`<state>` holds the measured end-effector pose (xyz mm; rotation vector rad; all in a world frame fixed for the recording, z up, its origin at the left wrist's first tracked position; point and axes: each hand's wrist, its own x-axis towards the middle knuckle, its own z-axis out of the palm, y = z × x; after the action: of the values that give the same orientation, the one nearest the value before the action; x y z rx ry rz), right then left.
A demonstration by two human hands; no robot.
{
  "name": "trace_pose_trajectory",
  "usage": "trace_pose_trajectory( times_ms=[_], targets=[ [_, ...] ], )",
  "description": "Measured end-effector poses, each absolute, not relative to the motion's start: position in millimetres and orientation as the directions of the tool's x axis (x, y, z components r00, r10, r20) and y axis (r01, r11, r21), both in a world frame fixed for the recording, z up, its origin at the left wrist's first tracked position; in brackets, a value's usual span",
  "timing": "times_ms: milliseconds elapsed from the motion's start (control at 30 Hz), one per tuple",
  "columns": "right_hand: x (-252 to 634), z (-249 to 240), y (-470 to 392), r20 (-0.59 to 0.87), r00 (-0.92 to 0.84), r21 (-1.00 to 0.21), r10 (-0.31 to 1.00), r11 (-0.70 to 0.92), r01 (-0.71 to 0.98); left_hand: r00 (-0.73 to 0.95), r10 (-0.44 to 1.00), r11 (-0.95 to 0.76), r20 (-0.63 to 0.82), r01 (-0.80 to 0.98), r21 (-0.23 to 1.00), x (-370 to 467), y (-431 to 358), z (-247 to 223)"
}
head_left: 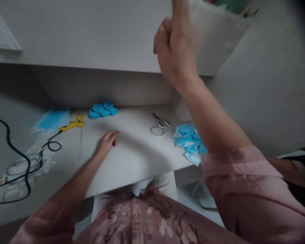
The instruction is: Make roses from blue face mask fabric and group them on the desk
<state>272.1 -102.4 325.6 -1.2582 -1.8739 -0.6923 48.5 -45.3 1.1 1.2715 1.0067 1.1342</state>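
Note:
My left hand (108, 141) is low over the white desk (132, 159), index finger stretched out, the others loosely bent, with nothing seen in it. The blue rolled flowers (103, 110) lie beyond it, nearest the back panel. My right hand (177, 47) is raised high before the upper white panel; its index finger points up past the top edge, its other fingers are bent, and no object shows in it. Scissors (161, 121) and a thin ring (157, 131) lie on the desk's right half. Beside my right forearm is a pile of crumpled blue pieces (189, 139).
A yellow glue gun (73, 124) stands at the left, its black cord (29, 169) looping forward. Flat blue sheets (53, 119) lie behind it. Scraps and a clear round item (24, 165) sit front left. A white container (216, 34) with green and red contents is upper right.

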Motion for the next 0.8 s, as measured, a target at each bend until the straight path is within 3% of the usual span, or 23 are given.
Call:
trace_pose_trajectory(
  times_ms=[67,200,333,433,600,667,800],
  targets=[
    [277,312,-117,0.847,-0.253,0.066,0.467,0.379,0.923,0.19,0.98,-0.05,0.065,-0.079,0.996,48,-45,3],
    [304,252,-153,0.724,-0.297,-0.056,0.622,0.483,0.874,0.186,0.982,-0.02,0.031,-0.063,0.998,47,-45,5],
    [362,187,-179,0.504,-0.078,-0.13,0.86,0.165,0.978,0.19,0.981,-0.03,0.034,-0.028,0.999,45,-48,10],
    [412,150,-208,0.457,0.074,-0.129,0.886,-0.017,0.991,0.169,0.986,-0.015,0.015,-0.001,1.0,46,-51,14],
    [454,83,-284,0.346,0.332,-0.244,0.878,-0.257,0.935,0.155,0.988,-0.033,0.029,0.025,0.999,46,-54,18],
    [457,59,-308,0.271,0.318,-0.232,0.909,-0.259,0.938,0.156,0.987,-0.033,0.028,0.031,0.999,45,-53,17],
    [464,25,-324,0.211,0.135,-0.104,0.968,-0.115,0.988,0.153,0.988,-0.041,0.033,0.052,0.998,45,-52,16]
  ],
)
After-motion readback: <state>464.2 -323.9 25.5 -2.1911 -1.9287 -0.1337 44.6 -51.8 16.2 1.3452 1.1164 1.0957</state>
